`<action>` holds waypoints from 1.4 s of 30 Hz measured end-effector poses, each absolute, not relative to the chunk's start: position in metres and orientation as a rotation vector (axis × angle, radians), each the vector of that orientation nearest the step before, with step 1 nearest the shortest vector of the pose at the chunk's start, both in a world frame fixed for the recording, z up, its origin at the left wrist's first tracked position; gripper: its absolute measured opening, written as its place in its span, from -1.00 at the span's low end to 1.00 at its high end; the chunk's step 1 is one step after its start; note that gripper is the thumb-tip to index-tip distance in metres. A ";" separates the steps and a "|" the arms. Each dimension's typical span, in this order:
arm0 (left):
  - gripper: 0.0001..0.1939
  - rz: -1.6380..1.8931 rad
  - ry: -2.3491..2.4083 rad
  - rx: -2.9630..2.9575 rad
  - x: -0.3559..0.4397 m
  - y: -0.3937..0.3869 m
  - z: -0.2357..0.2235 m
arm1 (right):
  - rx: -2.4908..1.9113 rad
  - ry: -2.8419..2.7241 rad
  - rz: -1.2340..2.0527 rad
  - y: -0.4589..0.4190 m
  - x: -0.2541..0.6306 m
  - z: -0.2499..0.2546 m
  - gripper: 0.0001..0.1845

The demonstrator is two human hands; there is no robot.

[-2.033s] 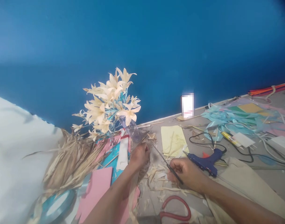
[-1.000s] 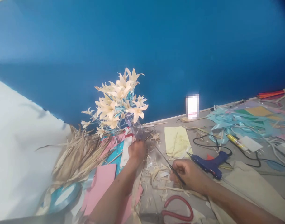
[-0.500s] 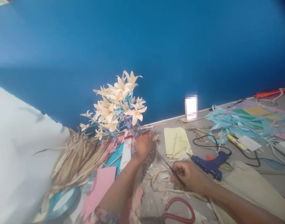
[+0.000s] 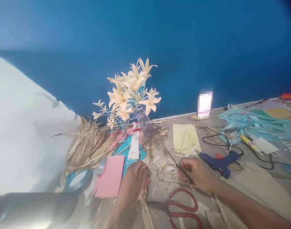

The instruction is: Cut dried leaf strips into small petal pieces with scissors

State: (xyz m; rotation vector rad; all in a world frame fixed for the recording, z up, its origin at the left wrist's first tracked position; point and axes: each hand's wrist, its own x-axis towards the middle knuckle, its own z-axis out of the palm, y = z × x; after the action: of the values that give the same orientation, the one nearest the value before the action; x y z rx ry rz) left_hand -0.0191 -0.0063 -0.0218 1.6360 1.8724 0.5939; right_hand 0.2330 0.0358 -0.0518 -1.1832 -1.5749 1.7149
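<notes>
In my right hand (image 4: 199,175) is a long, thin dark tool (image 4: 170,156), its narrow end pointing up and left; its exact kind is unclear. My left hand (image 4: 137,178) is closed beside a pink paper sheet (image 4: 111,175); what its fingers hold, if anything, is hidden. A pale dried strip (image 4: 146,213) hangs just below it. Red-handled scissors (image 4: 182,202) lie in front of both hands. Beyond them, a clear vase (image 4: 145,125) carries a bunch of cream artificial flowers (image 4: 133,86) on blue stems.
Dried husks (image 4: 85,143) and a blue ribbon roll (image 4: 78,180) lie at left. A blue glue gun (image 4: 220,162) rests right of a yellow sheet (image 4: 186,138), near black cords. Light blue ribbons (image 4: 240,121) are heaped farther right. A grey rounded object (image 4: 35,210) fills the lower left corner.
My left hand has come back from near the vase toward me. My right hand stays almost in place with the tool. The view has shifted, showing more of the scissors and the grey object.
</notes>
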 end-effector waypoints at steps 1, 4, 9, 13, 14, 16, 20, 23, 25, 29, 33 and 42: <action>-0.65 0.583 1.950 1.623 -0.024 -0.009 -0.024 | -1.205 -1.547 1.722 0.037 0.234 -0.054 -0.58; -0.64 0.431 2.127 1.592 -0.032 -0.011 -0.032 | -1.191 -1.468 1.736 0.041 0.238 -0.059 -0.56; -0.76 0.228 2.258 1.541 -0.022 -0.008 -0.043 | -1.042 -1.492 1.727 0.044 0.242 -0.061 -0.52; -0.79 0.304 2.225 1.528 -0.022 -0.003 -0.046 | -1.074 -1.468 1.765 0.045 0.241 -0.063 -0.52; -0.79 0.332 2.202 1.525 -0.024 -0.002 -0.045 | -1.083 -1.463 1.765 0.045 0.241 -0.064 -0.52; -0.76 0.393 2.156 1.523 -0.032 -0.002 -0.043 | -1.086 -1.444 1.771 0.046 0.242 -0.066 -0.53; -0.65 0.550 2.049 1.451 -0.052 -0.004 -0.040 | -1.064 -1.418 1.792 0.049 0.245 -0.072 -0.56; -0.64 0.772 1.860 1.259 -0.061 -0.008 -0.039 | -1.090 -1.430 1.766 0.050 0.247 -0.076 -0.55; -0.64 0.910 1.681 1.132 -0.059 -0.011 -0.037 | -1.083 -1.414 1.769 0.051 0.247 -0.077 -0.55; -0.63 1.039 1.398 0.903 -0.032 -0.020 -0.032 | -0.942 -1.355 1.851 0.047 0.245 -0.075 -0.48; -0.63 0.978 1.365 1.003 0.004 -0.026 -0.037 | -0.669 -1.148 2.020 0.038 0.237 -0.070 -0.39; -0.66 0.760 1.380 1.161 0.042 -0.040 -0.052 | -0.834 -1.011 1.930 0.021 0.217 -0.063 -0.61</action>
State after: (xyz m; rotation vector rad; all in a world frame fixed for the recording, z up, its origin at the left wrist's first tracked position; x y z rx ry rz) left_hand 0.0420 -0.0399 -0.0521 1.1610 1.3801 0.7597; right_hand 0.2168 0.0207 -0.0628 -0.8340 -1.0115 1.9304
